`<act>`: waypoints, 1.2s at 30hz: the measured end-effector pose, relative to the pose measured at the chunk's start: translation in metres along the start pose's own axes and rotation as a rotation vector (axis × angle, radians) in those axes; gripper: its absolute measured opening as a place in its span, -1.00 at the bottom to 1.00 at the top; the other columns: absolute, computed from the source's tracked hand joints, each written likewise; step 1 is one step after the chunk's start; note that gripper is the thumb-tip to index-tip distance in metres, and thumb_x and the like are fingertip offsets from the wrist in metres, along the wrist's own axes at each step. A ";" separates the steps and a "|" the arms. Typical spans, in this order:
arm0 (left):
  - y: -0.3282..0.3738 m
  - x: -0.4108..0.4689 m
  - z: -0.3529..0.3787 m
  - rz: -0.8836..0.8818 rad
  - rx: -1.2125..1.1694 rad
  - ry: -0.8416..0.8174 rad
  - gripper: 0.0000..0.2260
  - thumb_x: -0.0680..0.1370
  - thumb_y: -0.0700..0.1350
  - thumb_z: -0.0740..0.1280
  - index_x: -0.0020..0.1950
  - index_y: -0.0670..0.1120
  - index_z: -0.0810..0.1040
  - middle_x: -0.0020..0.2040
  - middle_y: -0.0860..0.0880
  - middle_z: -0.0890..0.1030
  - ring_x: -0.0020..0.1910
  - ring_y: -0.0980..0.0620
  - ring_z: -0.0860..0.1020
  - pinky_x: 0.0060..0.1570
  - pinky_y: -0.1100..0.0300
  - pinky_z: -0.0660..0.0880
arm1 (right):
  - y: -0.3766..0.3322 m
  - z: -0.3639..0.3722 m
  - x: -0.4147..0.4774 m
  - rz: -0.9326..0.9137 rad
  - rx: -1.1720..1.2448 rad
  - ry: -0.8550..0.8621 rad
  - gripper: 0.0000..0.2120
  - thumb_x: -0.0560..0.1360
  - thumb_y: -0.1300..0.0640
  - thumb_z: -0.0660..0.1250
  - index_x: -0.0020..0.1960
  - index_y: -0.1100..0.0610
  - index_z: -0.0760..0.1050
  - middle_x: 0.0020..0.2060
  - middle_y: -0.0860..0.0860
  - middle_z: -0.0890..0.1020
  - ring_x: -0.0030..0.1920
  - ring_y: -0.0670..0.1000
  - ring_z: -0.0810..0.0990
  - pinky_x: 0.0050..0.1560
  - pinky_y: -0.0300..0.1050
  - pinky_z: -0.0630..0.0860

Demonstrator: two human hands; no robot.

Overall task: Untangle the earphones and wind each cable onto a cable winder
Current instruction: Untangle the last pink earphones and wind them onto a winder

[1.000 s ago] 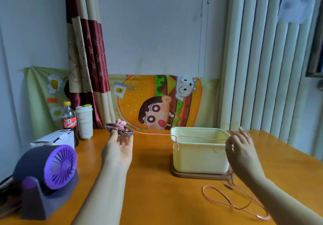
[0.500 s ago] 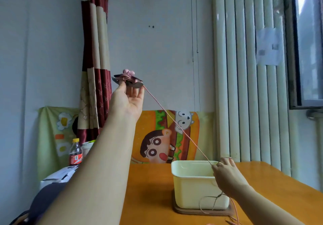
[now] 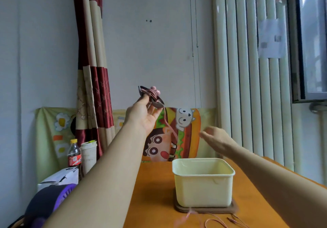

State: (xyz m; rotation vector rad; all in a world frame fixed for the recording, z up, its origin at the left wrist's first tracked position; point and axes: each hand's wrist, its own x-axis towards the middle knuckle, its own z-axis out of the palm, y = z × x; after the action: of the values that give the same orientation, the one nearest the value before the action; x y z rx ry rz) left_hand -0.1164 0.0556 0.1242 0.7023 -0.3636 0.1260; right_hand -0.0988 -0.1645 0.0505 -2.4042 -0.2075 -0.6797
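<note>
My left hand (image 3: 143,116) is raised above the table and pinches a dark cable winder (image 3: 150,96) with pink earphone cable wound on it and pink earbuds on top. A pink cable (image 3: 169,130) hangs down from the winder, and its loose end (image 3: 212,220) lies in loops on the orange table (image 3: 155,192) in front of the tub. My right hand (image 3: 216,141) is blurred in the air to the right of the hanging cable, fingers extended; whether it touches the cable I cannot tell.
A pale yellow tub (image 3: 203,183) stands on a brown lid at the table's middle. At the left are a purple fan (image 3: 46,204), a white box (image 3: 60,178), a cola bottle (image 3: 74,154) and a paper cup (image 3: 89,155). A radiator (image 3: 247,68) stands at the right.
My left hand lifted the winder high, then lowered it somewhat. My right hand let the taut cable go slack and rose from the tub's edge into the air.
</note>
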 end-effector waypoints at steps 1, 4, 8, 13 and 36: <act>-0.003 -0.001 0.003 -0.001 0.006 -0.012 -0.84 0.64 -0.19 0.23 0.08 -0.17 0.59 -0.13 -0.04 0.71 -0.05 0.04 0.65 -0.13 0.06 0.54 | -0.019 -0.003 -0.001 -0.020 0.233 -0.057 -0.76 0.60 -0.03 0.17 0.00 0.12 0.49 -0.07 0.01 0.61 -0.03 0.00 0.57 0.07 -0.05 0.49; -0.012 0.000 0.015 0.008 0.030 -0.046 -0.84 0.64 -0.20 0.22 0.02 -0.17 0.59 -0.18 -0.03 0.71 -0.04 0.04 0.65 -0.09 0.05 0.54 | -0.069 -0.008 -0.008 -0.062 0.677 -0.379 -0.64 0.54 -0.11 0.23 0.24 0.08 0.42 0.08 0.05 0.63 0.11 0.00 0.61 0.21 -0.04 0.50; -0.013 0.002 0.021 0.059 0.071 -0.030 -0.83 0.64 -0.19 0.22 0.13 -0.17 0.57 -0.04 -0.06 0.70 0.04 0.01 0.65 -0.12 0.04 0.55 | -0.091 -0.005 -0.015 -0.094 0.800 -0.594 -0.67 0.53 0.06 0.31 0.25 0.14 0.41 -0.22 0.09 0.55 -0.25 0.02 0.54 -0.16 -0.18 0.53; -0.002 0.003 0.013 0.156 0.073 0.010 -0.85 0.65 -0.20 0.21 0.05 -0.14 0.59 -0.06 -0.03 0.70 -0.02 0.04 0.67 -0.11 0.03 0.55 | -0.080 -0.011 -0.005 -0.103 0.836 -0.286 -0.80 0.63 0.10 0.15 -0.09 0.17 0.44 -0.45 -0.03 0.26 -0.45 -0.06 0.17 -0.41 -0.18 0.12; -0.053 -0.026 -0.020 0.315 1.060 -0.167 -0.79 0.60 -0.04 0.30 0.23 0.03 0.51 0.11 0.05 0.65 0.12 0.04 0.62 0.15 -0.03 0.57 | -0.096 -0.066 -0.027 -0.370 -0.306 0.065 -0.78 0.57 0.10 0.26 0.06 0.19 0.62 -0.07 0.06 0.67 -0.14 0.00 0.63 -0.06 -0.11 0.60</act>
State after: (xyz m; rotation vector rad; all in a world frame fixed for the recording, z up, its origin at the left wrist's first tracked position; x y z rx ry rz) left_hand -0.1225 0.0289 0.0680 1.7055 -0.5671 0.5863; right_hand -0.1791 -0.1280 0.1317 -2.6565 -0.5671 -1.0183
